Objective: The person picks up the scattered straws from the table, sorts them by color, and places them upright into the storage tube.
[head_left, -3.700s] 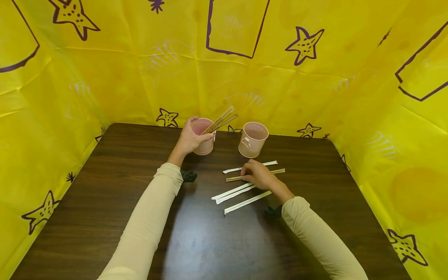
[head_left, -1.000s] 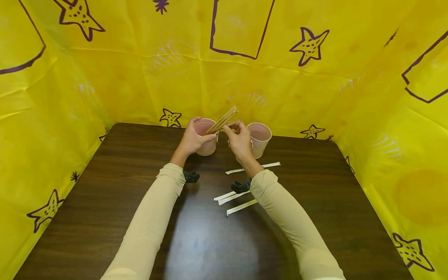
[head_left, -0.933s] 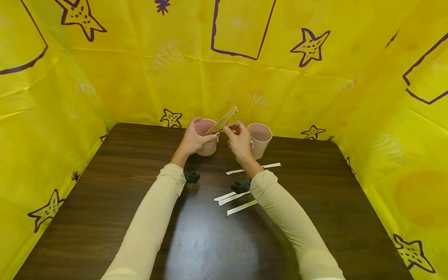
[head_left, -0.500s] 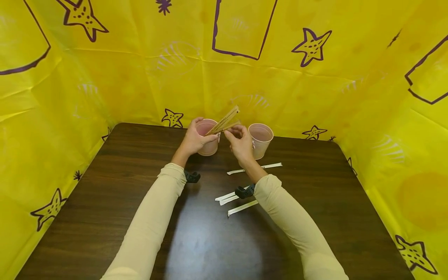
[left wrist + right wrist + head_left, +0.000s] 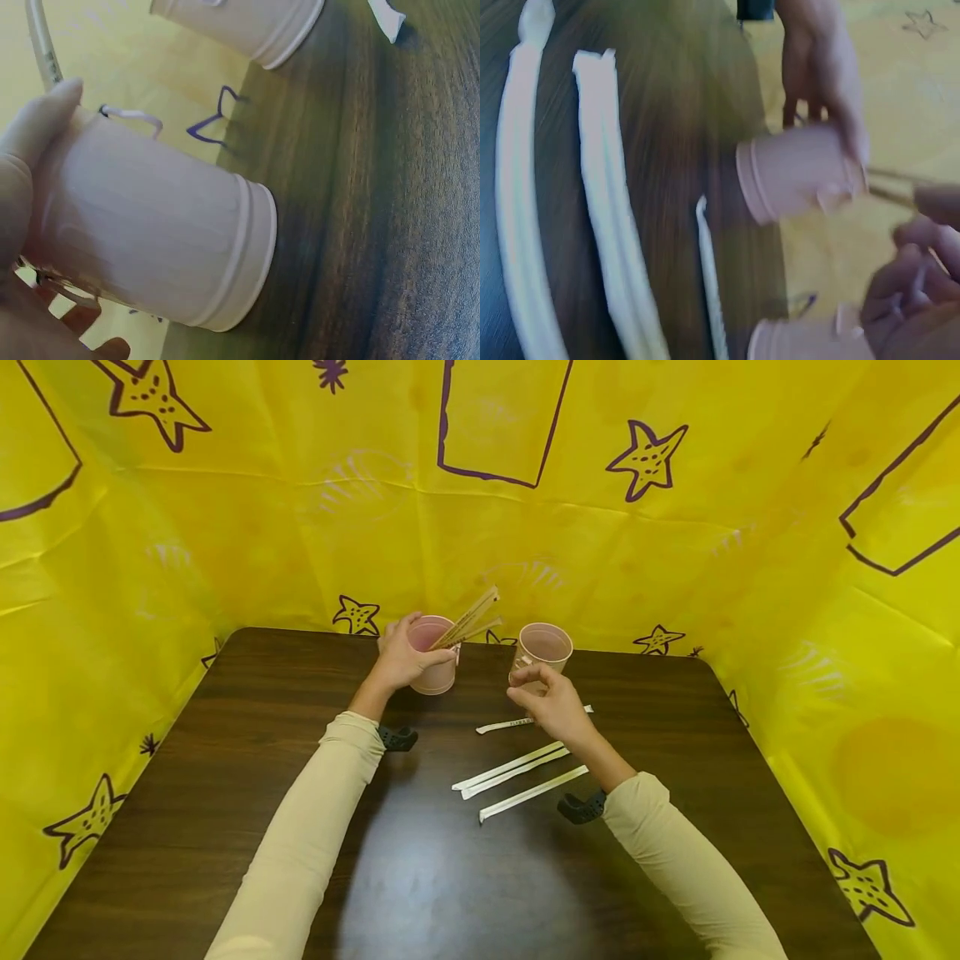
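Above the dark wood-grain tabletop (image 5: pixel 247 760), my right hand (image 5: pixel 553 700) has withdrawn holding nothing, fingers loosely bent, leaving brown paper-wrapped straws (image 5: pixel 468 616) in the round pink bucket (image 5: pixel 435 679) my left hand (image 5: pixel 397 657) clasps, so only white paper-wrapped straws (image 5: pixel 531 794) lie loose

At lower centre the wood-grain table (image 5: pixel 420 860) is gleaming; mid-frame, white sticks (image 5: pixel 534 793) are looking papery, pink pails (image 5: pixel 435 680) smooth.

Left sleeve (image 5: pixel 285 852) and right sleeve (image 5: pixel 697 860) match: long, plain, pale cream, lightly wrinkled. Left cuff (image 5: pixel 352 739) and right cuff (image 5: pixel 637 797) bunched. Left wrist piece (image 5: pixel 399 739) and right wrist piece (image 5: pixel 581 808): near-black, curved, small holes, each right by its cuff. Left hand (image 5: pixel 401 658) and right hand (image 5: pixel 552 702) bare.
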`<state>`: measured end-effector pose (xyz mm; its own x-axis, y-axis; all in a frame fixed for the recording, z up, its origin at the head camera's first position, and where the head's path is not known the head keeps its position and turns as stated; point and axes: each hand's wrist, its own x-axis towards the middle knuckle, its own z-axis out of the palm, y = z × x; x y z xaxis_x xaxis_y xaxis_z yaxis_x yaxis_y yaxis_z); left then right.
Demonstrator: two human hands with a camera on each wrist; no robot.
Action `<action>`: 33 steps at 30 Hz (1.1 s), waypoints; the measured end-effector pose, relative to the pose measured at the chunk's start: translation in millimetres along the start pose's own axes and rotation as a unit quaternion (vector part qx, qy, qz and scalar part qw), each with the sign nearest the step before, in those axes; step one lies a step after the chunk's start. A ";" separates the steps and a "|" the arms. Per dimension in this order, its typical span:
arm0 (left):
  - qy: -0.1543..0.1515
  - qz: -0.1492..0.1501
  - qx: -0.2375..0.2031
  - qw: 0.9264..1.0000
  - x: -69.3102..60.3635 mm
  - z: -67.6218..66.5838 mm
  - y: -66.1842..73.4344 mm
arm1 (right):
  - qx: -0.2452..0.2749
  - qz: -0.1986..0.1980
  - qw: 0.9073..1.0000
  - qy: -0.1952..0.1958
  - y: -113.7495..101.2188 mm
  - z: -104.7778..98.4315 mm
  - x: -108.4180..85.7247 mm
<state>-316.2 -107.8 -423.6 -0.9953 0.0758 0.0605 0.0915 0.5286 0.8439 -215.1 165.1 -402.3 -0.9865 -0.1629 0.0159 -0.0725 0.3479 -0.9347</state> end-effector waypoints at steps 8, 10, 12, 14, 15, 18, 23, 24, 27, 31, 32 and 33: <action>0.022 0.023 0.023 0.999 -6.9 -3.7 7.6 | -0.163 -0.023 0.975 -0.148 25.0 -17.3 -26.7; 0.032 0.035 0.028 0.998 -9.6 -4.5 10.1 | -0.204 -0.042 0.960 -0.185 27.9 -16.3 -33.1; 0.039 0.047 0.032 0.998 -11.4 -4.2 13.1 | -0.250 -0.055 0.945 -0.205 29.6 -15.6 -39.8; 0.053 0.063 0.030 0.996 -13.4 -3.1 17.5 | -0.289 -0.068 0.931 -0.215 30.6 -15.6 -45.7; 0.065 0.073 0.024 0.995 -14.7 -2.3 20.3 | -0.301 -0.074 0.926 -0.217 31.2 -15.6 -48.1; 0.115 0.124 -0.015 0.985 -18.7 1.9 31.4 | -0.320 -0.078 0.918 -0.220 33.6 -16.4 -54.1; 0.170 0.256 -0.110 0.945 -29.9 8.3 59.7 | -0.325 -0.082 0.914 -0.228 40.1 -16.2 -55.4; 0.167 0.277 -0.125 0.938 -32.5 10.1 65.9 | -0.332 -0.087 0.911 -0.229 41.8 -16.1 -55.4; 0.132 0.315 -0.163 0.926 -41.3 15.9 84.0 | -0.356 -0.096 0.900 -0.232 46.5 -15.3 -55.3; 0.054 0.318 -0.184 0.928 -52.4 24.3 104.7 | -0.368 -0.081 0.898 -0.228 50.3 -13.3 -54.7; 0.039 0.317 -0.182 0.930 -54.0 27.2 108.7 | -0.364 -0.074 0.900 -0.227 50.8 -13.0 -54.5; 0.021 0.316 -0.184 0.931 -55.0 30.3 112.3 | -0.359 -0.068 0.903 -0.226 51.4 -12.7 -54.3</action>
<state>-250.1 -27.1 -348.4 -0.7474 0.2360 0.6210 0.6497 0.0647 0.7574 -167.1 203.5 -446.7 -0.8127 -0.5529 -0.1837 -0.4252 0.7784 -0.4619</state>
